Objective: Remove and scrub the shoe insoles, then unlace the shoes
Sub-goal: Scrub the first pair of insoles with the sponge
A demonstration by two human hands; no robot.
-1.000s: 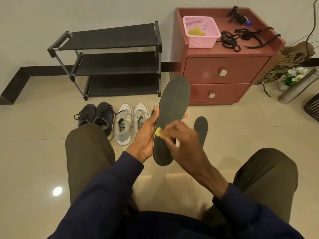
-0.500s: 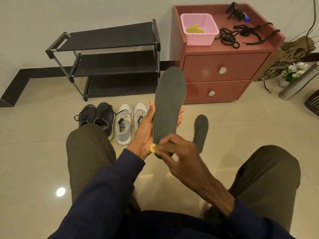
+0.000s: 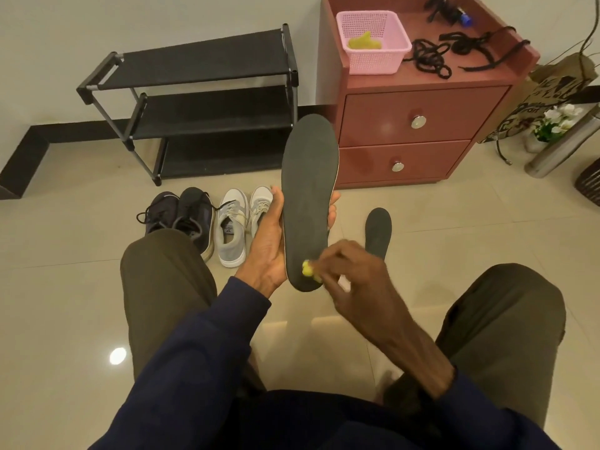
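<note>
A long black insole (image 3: 308,190) stands upright in front of me, toe end up. My left hand (image 3: 268,245) grips its lower half from behind, thumb on the left edge and fingertips showing on the right. My right hand (image 3: 350,274) pinches a small yellow scrubber (image 3: 307,269) against the heel end of the insole. A second black insole (image 3: 378,230) lies on the floor to the right. A dark pair of shoes (image 3: 181,212) and a grey-white pair (image 3: 240,222) stand side by side on the floor, laces in.
A black shoe rack (image 3: 201,102) stands against the wall. The red bedside cabinet (image 3: 418,125) carries a pink basket (image 3: 373,40) with something yellow in it and loose black laces (image 3: 431,58). A paper bag, white flowers and a steel flask (image 3: 561,147) are at the right.
My right hand slid the yellow scrubber down the insole from its middle to the heel end. My left hand keeps holding the insole upright, slightly raised.
</note>
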